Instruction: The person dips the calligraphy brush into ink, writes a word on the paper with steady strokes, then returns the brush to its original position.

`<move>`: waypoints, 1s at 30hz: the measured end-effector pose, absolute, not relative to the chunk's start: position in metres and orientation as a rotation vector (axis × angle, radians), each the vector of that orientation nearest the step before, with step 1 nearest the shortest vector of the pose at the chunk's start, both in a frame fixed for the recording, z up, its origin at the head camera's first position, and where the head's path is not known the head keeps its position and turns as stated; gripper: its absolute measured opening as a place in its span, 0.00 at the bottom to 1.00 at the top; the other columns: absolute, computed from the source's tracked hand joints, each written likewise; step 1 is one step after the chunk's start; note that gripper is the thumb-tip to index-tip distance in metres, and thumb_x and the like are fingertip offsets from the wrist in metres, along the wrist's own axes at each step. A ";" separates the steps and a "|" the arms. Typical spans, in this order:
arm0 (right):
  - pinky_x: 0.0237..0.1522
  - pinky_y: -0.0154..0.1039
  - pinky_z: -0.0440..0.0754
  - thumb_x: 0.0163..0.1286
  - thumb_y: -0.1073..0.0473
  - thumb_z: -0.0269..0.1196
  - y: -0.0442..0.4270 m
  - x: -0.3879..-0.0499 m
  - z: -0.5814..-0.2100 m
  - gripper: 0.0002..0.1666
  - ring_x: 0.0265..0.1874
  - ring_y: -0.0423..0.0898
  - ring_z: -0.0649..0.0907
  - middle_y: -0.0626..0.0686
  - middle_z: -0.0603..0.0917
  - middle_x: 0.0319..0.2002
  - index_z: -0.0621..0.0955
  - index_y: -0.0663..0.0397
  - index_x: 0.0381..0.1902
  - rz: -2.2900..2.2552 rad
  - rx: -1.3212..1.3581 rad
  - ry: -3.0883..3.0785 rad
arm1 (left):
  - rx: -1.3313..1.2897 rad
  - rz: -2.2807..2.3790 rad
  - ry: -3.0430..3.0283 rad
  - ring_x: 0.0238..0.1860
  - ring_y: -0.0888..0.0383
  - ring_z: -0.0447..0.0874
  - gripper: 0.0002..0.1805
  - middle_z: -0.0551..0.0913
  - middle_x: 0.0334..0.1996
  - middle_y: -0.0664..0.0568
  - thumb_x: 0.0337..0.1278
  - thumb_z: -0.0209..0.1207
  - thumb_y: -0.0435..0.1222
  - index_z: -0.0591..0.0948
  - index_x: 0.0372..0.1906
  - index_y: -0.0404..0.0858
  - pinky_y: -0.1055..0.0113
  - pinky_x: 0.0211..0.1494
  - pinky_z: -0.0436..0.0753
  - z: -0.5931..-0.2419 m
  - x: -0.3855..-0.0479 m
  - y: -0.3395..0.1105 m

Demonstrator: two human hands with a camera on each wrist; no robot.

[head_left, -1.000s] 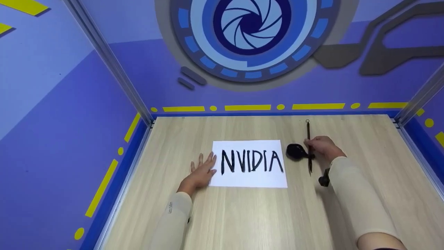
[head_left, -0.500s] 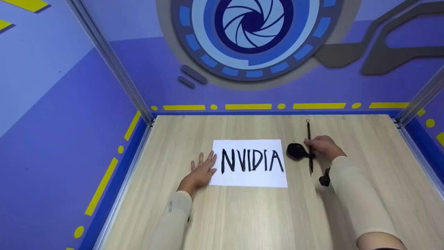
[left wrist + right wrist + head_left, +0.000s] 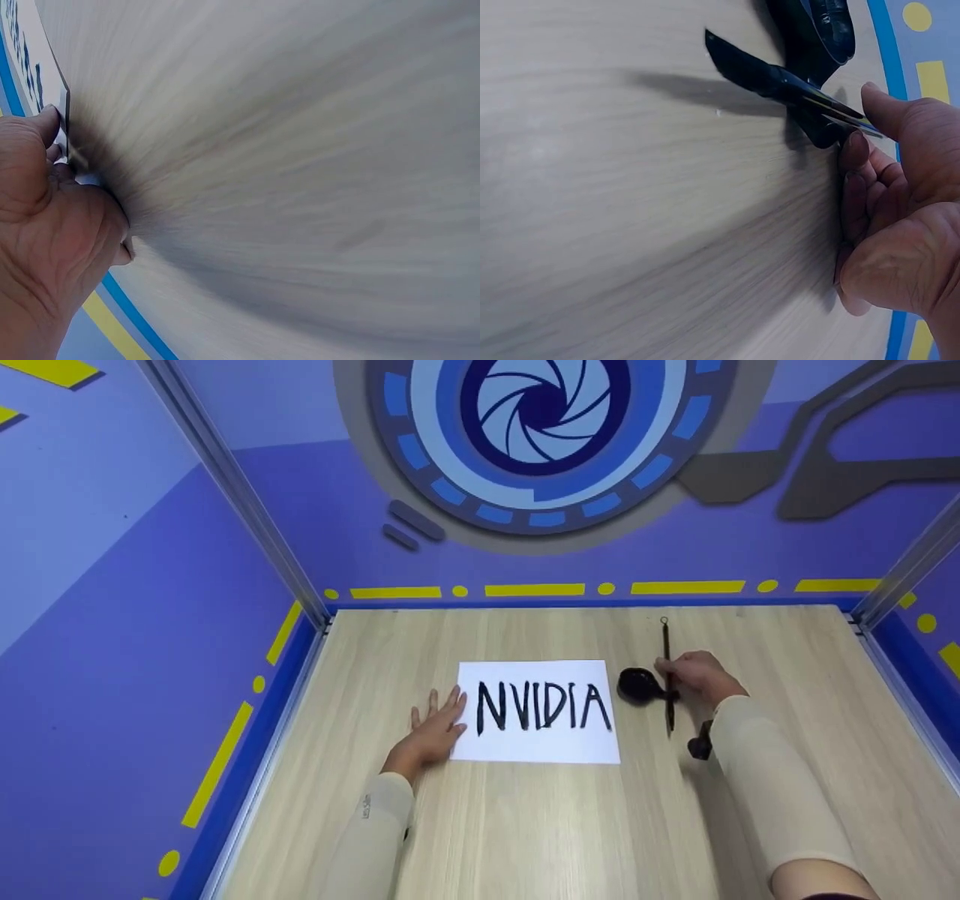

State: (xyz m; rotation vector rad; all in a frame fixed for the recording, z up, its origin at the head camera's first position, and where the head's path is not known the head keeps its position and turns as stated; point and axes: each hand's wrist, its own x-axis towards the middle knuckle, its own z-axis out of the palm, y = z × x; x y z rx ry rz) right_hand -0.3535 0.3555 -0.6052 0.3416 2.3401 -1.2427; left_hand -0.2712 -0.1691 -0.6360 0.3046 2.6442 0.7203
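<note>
A white sheet of paper (image 3: 536, 750) with "NVIDIA" in black brush strokes lies flat on the table. My left hand (image 3: 433, 735) rests with spread fingers on its left edge; the left wrist view shows the thumb touching the paper (image 3: 52, 75). To the right of the sheet is a black spoon-shaped ink dish (image 3: 637, 688). My right hand (image 3: 701, 673) pinches the dark handle of a writing brush (image 3: 667, 641) between thumb and fingers. The brush lies across the dish's short handle. In the right wrist view, its black tip (image 3: 735, 66) points away from the hand, above the tabletop.
The pale wooden table (image 3: 525, 832) meets a blue-purple back wall (image 3: 300, 532) with yellow markings. Side walls with metal corner posts (image 3: 240, 502) stand at left and right. A small black device (image 3: 700, 744) sits at my right wrist.
Both hands, the paper, the brush and the ink dish keep their places. Only the head view shifts very slightly.
</note>
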 end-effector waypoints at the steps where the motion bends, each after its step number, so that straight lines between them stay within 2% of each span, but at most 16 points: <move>1: 0.33 0.39 0.72 0.80 0.38 0.60 0.356 -0.354 -0.606 0.26 0.24 0.42 0.71 0.40 0.72 0.20 0.79 0.50 0.28 -1.244 0.344 2.341 | 0.305 0.720 2.643 0.89 0.40 0.20 0.36 0.36 0.90 0.56 0.87 0.43 0.48 0.47 0.89 0.52 0.31 0.85 0.22 -0.636 -0.271 -0.169; 8: 0.40 0.37 0.76 0.81 0.35 0.59 0.361 -0.349 -0.608 0.26 0.32 0.43 0.76 0.41 0.79 0.29 0.83 0.52 0.40 -1.329 0.337 2.311 | 0.310 0.717 2.644 0.89 0.41 0.20 0.36 0.36 0.90 0.56 0.87 0.43 0.49 0.47 0.89 0.52 0.31 0.85 0.21 -0.638 -0.272 -0.169; 13: 0.52 0.38 0.78 0.81 0.33 0.56 0.364 -0.348 -0.610 0.31 0.44 0.43 0.80 0.42 0.83 0.40 0.82 0.55 0.49 -1.350 0.300 2.298 | 0.301 0.761 2.642 0.89 0.38 0.22 0.34 0.39 0.90 0.53 0.87 0.40 0.46 0.50 0.88 0.48 0.28 0.84 0.22 -0.639 -0.271 -0.171; 15: 0.62 0.43 0.78 0.83 0.33 0.53 0.365 -0.348 -0.609 0.35 0.53 0.47 0.81 0.47 0.84 0.48 0.79 0.60 0.58 -1.356 0.279 2.272 | 0.294 0.773 2.640 0.89 0.37 0.22 0.33 0.39 0.90 0.52 0.87 0.39 0.45 0.50 0.88 0.48 0.27 0.84 0.23 -0.640 -0.270 -0.172; 17: 0.74 0.50 0.75 0.84 0.32 0.49 0.368 -0.347 -0.607 0.41 0.65 0.53 0.79 0.55 0.84 0.59 0.74 0.65 0.68 -1.366 0.270 2.252 | 0.288 0.780 2.641 0.89 0.37 0.22 0.33 0.39 0.90 0.52 0.88 0.38 0.45 0.49 0.89 0.49 0.28 0.84 0.23 -0.642 -0.270 -0.171; 20: 0.82 0.59 0.66 0.85 0.33 0.45 0.370 -0.345 -0.602 0.47 0.75 0.62 0.73 0.67 0.76 0.71 0.64 0.72 0.77 -1.404 0.286 2.261 | 0.286 0.809 2.648 0.89 0.38 0.22 0.33 0.38 0.90 0.51 0.88 0.38 0.45 0.48 0.89 0.50 0.28 0.84 0.22 -0.644 -0.274 -0.169; 22: 0.81 0.62 0.66 0.86 0.33 0.44 0.370 -0.338 -0.598 0.48 0.75 0.65 0.73 0.71 0.74 0.73 0.63 0.73 0.77 -1.418 0.319 2.317 | 0.278 0.833 2.657 0.89 0.38 0.22 0.33 0.39 0.90 0.52 0.88 0.38 0.45 0.48 0.89 0.50 0.29 0.84 0.22 -0.645 -0.276 -0.167; 24: 0.74 0.60 0.75 0.85 0.33 0.45 0.368 -0.329 -0.596 0.47 0.71 0.66 0.76 0.72 0.76 0.70 0.66 0.73 0.75 -1.409 0.336 2.402 | 0.273 0.835 2.659 0.90 0.39 0.23 0.33 0.39 0.90 0.52 0.88 0.39 0.45 0.48 0.89 0.50 0.30 0.84 0.22 -0.648 -0.276 -0.166; 27: 0.56 0.47 0.83 0.85 0.34 0.46 0.361 -0.311 -0.592 0.43 0.63 0.65 0.81 0.71 0.82 0.63 0.72 0.71 0.69 -1.371 0.300 2.560 | 0.282 0.780 2.681 0.90 0.39 0.23 0.33 0.39 0.90 0.52 0.88 0.39 0.46 0.49 0.89 0.49 0.29 0.84 0.22 -0.652 -0.276 -0.166; 30: 0.44 0.36 0.80 0.85 0.36 0.49 0.352 -0.293 -0.587 0.38 0.53 0.57 0.84 0.69 0.87 0.57 0.78 0.67 0.63 -1.346 0.231 2.723 | 0.295 0.732 2.708 0.90 0.39 0.25 0.33 0.39 0.90 0.50 0.89 0.38 0.47 0.49 0.89 0.48 0.28 0.84 0.23 -0.656 -0.274 -0.166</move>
